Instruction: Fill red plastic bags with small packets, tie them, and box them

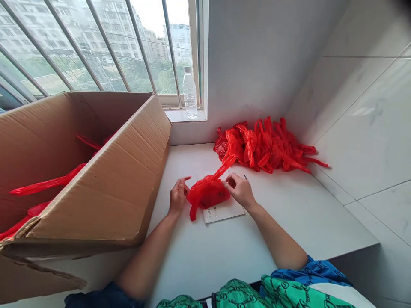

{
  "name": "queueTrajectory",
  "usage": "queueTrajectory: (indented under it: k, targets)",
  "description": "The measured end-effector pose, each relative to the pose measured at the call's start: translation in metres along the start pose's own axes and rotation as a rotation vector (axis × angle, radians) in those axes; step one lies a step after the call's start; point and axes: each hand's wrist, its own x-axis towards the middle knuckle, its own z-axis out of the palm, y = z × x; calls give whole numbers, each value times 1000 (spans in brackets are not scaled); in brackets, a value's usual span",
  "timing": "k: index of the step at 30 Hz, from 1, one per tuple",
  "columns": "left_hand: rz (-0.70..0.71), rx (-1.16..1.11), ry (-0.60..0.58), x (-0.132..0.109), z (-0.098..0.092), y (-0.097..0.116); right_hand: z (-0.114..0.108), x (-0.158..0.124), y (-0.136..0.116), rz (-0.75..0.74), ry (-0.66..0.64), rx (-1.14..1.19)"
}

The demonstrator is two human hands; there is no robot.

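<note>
A knotted red plastic bag (210,192) with something dark showing through it lies on a white notebook (224,213) on the table. My left hand (178,196) is at the bag's left side, index finger stretched out and thumb apart from it. On the other side, the bent fingers and thumb of my right hand (240,190) close on the bag's right edge. A small dark tip, perhaps of a pen (245,177), shows behind the right hand; whether the hand holds it is hidden. The bag's twisted handle reaches toward the pile behind.
A heap of knotted red bags (263,147) lies against the back wall. On the left stands a large open cardboard box (105,188) with more red bags (54,179) inside. A clear bottle (190,94) stands on the sill by the barred window. Tiled wall (369,128) bounds the right.
</note>
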Motion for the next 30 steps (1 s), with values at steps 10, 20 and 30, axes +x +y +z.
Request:
queueTrajectory:
  k: [10,20,30]
  targets:
    - [63,106,-325,-14,10,14,7,-15,-11,10,-393,276]
    - [109,106,-85,-11,4,14,-9,-6,1,-64,13,28]
    - [301,533,-461,-23,26,3,37,-26,9,-96,-432,-378]
